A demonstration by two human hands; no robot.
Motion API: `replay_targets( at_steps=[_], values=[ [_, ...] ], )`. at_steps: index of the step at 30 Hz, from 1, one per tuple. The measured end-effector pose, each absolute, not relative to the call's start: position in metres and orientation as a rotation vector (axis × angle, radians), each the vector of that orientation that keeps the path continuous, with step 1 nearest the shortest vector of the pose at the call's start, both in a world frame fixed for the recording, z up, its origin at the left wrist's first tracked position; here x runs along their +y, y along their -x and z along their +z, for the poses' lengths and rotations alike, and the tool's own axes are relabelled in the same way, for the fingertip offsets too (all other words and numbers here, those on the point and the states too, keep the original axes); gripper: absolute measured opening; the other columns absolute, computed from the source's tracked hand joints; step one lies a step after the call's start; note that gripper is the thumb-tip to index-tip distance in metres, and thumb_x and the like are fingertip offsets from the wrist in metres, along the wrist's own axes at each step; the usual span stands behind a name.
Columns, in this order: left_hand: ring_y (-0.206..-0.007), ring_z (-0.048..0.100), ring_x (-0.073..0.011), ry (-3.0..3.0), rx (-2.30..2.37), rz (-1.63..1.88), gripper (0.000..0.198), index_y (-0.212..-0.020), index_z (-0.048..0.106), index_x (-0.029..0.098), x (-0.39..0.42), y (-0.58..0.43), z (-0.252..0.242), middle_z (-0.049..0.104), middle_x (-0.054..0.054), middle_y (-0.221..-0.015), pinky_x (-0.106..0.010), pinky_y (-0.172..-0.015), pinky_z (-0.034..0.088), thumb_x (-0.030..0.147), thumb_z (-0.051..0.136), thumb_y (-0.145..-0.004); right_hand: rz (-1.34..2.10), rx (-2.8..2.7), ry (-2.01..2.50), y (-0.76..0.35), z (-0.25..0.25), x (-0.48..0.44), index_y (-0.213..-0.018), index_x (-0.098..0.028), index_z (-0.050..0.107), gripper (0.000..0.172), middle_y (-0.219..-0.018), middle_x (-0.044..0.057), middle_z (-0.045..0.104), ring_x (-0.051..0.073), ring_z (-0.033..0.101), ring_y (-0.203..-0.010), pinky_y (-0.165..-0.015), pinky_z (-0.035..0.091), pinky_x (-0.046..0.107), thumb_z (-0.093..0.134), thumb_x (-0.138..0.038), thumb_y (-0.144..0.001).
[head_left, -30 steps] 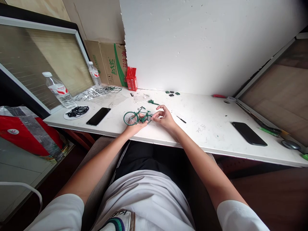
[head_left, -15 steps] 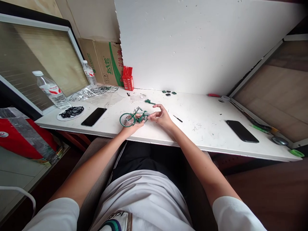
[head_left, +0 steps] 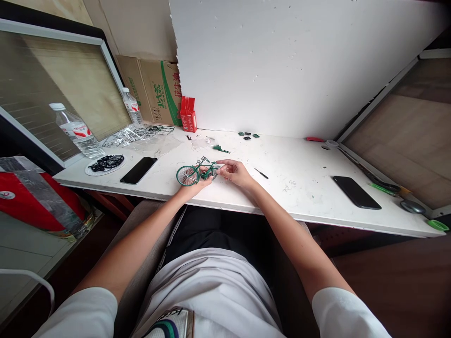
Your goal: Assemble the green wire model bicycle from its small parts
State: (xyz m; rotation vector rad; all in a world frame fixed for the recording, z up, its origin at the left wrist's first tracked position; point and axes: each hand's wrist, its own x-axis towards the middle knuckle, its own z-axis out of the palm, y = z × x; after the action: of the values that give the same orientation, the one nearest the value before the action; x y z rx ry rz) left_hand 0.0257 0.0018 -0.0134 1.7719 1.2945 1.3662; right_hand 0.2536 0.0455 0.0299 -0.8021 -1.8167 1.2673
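A small green model bicycle (head_left: 192,172) stands on the white table (head_left: 303,183) near its front edge. My left hand (head_left: 197,184) grips its frame from below, fingers curled round it. My right hand (head_left: 235,172) is at the bicycle's rear end, fingers pinched together on the rear wheel area; what they pinch is too small to name. A loose green part (head_left: 221,149) lies just behind the bicycle.
A black phone (head_left: 138,170) lies left of the bicycle, another black phone (head_left: 356,191) at the right. A small dark tool (head_left: 261,173), green pieces (head_left: 247,135), a red box (head_left: 188,120), water bottles (head_left: 76,131), a plate of black parts (head_left: 104,164) and plastic bags (head_left: 131,136) are about.
My right hand's fingers, spread a second ago, have closed onto the bicycle's rear end. The bicycle has shifted slightly in the view as my head moved.
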Motion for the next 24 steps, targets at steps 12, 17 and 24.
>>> replay_targets(
  at_steps=[12, 17, 24],
  values=[
    [-0.110, 0.075, -0.0295, -1.536, 1.189, 1.487, 0.052, -0.116, 0.070, 0.021, 0.002, -0.026, -0.010, 0.078, -0.011, -0.119, -0.048, -0.104, 0.060, 0.047, 0.093, -0.076, 1.342, -1.798, 0.767, -0.254, 0.028, 0.050, -0.116, -0.019, 0.071, 0.058, -0.073, -0.004, 0.062, 0.012, 0.055, -0.061, -0.058, 0.046, 0.028, 0.089, -0.062, -0.081],
    [-0.114, 0.077, -0.0299, -1.307, 1.010, 1.492, 0.066, -0.123, 0.069, 0.017, 0.007, -0.025, -0.011, 0.080, -0.015, -0.123, -0.050, -0.110, 0.058, 0.046, 0.098, -0.071, 1.355, -1.774, 0.781, -0.253, 0.031, 0.048, -0.112, -0.020, 0.069, 0.058, -0.067, -0.007, 0.055, 0.012, 0.052, -0.059, -0.057, 0.044, 0.028, 0.091, -0.063, -0.079],
    [-0.111, 0.078, -0.0292, -1.345, 1.023, 1.476, 0.060, -0.116, 0.067, 0.017, 0.011, -0.025, -0.015, 0.081, -0.015, -0.117, -0.048, -0.108, 0.058, 0.045, 0.097, -0.073, 1.412, -1.755, 0.763, -0.254, 0.030, 0.047, -0.109, -0.021, 0.065, 0.057, -0.070, -0.007, 0.058, 0.012, 0.053, -0.059, -0.056, 0.043, 0.027, 0.094, -0.058, -0.077]
  ],
)
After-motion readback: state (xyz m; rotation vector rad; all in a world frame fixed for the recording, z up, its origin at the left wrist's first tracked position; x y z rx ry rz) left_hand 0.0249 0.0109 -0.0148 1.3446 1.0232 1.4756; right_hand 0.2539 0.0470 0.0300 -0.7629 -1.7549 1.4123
